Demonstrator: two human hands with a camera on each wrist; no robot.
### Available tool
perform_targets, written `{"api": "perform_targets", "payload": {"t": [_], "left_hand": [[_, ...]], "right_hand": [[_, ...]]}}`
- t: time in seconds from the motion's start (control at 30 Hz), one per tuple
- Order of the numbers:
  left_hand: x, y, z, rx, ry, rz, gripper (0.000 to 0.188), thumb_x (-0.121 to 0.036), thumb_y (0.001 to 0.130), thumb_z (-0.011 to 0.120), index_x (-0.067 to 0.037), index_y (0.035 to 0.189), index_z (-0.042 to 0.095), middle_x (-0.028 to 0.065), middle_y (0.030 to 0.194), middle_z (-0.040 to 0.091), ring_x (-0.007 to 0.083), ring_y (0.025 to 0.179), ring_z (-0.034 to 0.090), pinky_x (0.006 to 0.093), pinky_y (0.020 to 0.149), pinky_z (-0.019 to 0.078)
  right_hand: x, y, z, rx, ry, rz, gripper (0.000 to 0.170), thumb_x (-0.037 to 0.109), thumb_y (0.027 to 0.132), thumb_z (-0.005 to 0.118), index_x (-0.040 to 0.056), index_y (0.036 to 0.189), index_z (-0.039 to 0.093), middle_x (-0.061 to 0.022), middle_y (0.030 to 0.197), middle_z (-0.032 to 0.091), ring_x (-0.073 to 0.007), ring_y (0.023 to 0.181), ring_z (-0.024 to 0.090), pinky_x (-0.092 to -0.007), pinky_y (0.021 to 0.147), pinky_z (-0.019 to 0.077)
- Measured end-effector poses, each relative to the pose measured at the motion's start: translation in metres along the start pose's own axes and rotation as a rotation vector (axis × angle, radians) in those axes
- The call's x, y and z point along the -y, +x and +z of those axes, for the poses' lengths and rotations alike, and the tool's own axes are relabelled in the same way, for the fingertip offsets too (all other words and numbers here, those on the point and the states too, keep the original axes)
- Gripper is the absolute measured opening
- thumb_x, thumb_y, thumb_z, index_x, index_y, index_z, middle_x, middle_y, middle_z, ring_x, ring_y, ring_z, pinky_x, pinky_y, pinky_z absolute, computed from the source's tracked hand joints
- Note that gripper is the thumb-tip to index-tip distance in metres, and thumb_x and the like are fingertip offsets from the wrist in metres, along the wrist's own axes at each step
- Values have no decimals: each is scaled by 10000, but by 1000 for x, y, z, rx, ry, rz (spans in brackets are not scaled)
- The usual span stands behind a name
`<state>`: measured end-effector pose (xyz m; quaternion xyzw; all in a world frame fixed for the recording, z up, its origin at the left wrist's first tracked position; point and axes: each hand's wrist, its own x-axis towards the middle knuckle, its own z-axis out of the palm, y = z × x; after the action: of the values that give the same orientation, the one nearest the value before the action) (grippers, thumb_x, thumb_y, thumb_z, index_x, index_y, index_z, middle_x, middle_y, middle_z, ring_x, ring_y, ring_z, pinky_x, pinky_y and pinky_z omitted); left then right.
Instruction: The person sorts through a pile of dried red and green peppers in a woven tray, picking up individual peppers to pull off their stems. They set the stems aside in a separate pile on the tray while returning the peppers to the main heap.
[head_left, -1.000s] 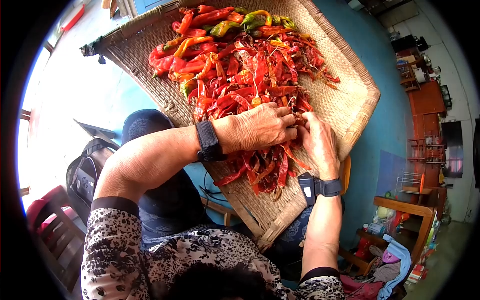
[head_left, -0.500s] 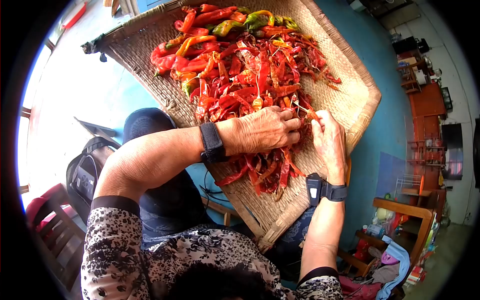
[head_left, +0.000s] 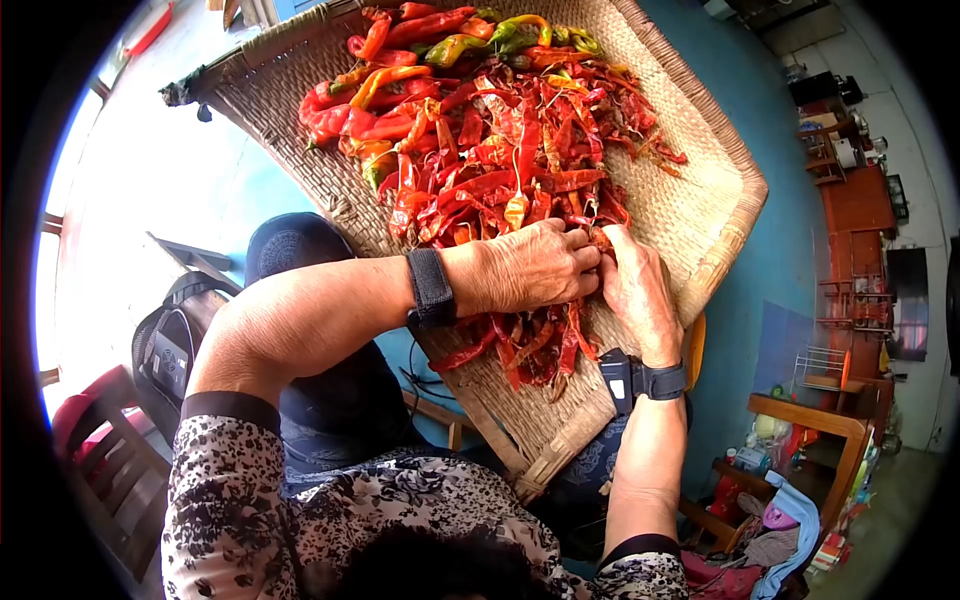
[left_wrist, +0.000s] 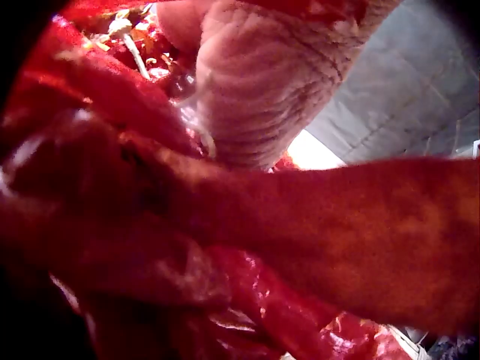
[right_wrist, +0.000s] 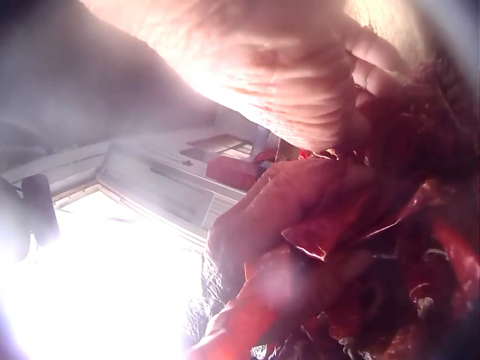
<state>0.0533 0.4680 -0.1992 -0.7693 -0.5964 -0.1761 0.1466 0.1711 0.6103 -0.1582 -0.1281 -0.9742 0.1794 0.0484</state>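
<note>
A heap of wrinkled red chili peppers (head_left: 500, 170) lies on a woven tray (head_left: 690, 150) tilted across the person's lap. My left hand (head_left: 525, 265) rests low over the heap, fingers curled round dried chilies; in the left wrist view its creased palm (left_wrist: 259, 82) shows above large, blurred red pods (left_wrist: 337, 232). Fingertips of my right hand (head_left: 640, 295) meet the left fingers and pinch a small dark red dried chili (head_left: 601, 240). More dried chilies (head_left: 540, 345) lie below the left hand. In the right wrist view, the left hand (right_wrist: 292, 195) grips red pods beneath my right hand (right_wrist: 262, 67).
Plumper red, orange and green peppers (head_left: 450, 50) lie at the tray's far side. A backpack (head_left: 165, 345) and a wooden chair (head_left: 110, 450) stand at the left. Clothes and bottles crowd a wooden chair (head_left: 810, 420) at the right.
My right hand moved outward to the right with a small stemmed chili at its fingertips, then came back to the left fingers. The left hand has shifted slightly right.
</note>
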Motion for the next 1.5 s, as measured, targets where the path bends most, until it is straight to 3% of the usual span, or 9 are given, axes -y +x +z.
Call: {"api": "perform_targets", "payload": {"t": [1.5], "left_hand": [[-2,1,1,39,38,1,115,-216,846,523,-121,906,551,14,874,506,175,887,525,307,760,459]], "right_hand": [[-3,-2,2,64,25,13,258,-48,823,527,0,1073,486,-267,884,603,-469,857,571,-503,681,454]]}}
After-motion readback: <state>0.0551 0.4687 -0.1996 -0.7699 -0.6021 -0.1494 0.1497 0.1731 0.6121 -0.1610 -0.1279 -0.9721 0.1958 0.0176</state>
